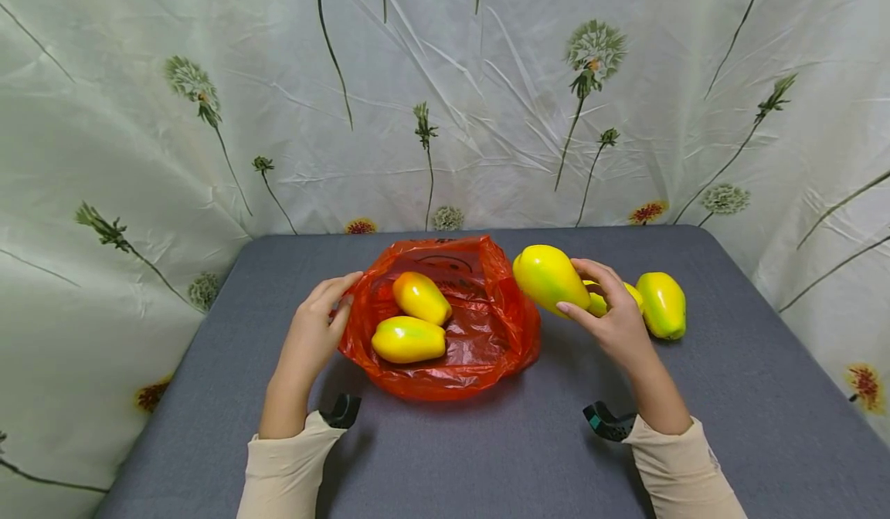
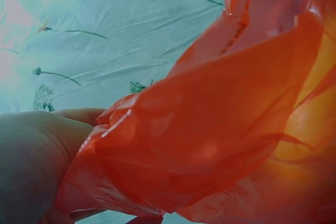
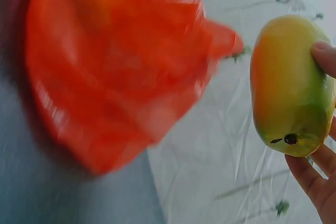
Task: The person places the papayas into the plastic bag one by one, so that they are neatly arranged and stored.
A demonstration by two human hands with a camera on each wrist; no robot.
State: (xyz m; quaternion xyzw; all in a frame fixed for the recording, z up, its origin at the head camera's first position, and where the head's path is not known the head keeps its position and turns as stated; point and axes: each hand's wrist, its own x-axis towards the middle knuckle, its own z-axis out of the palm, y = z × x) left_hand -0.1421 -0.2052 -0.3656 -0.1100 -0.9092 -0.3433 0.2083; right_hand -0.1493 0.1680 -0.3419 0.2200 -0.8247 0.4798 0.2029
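Two fruits (image 1: 409,340) were already inside the red bag (image 1: 445,385); the left hand (image 1: 313,332) pinched its nine-o'clock rim, fingers nearly closed; the right hand (image 1: 620,324), fingers wide round a third fruit (image 1: 545,274), held it near two o'clock; remaining fruits (image 1: 664,304) on the desk (image 1: 487,461) toward three o'clock seemed left.

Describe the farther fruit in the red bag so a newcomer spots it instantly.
On the gray table sits an open red bag. Inside, pick the farther yellow fruit, set apart from the nearer yellow fruit by its orange-tinged far end.
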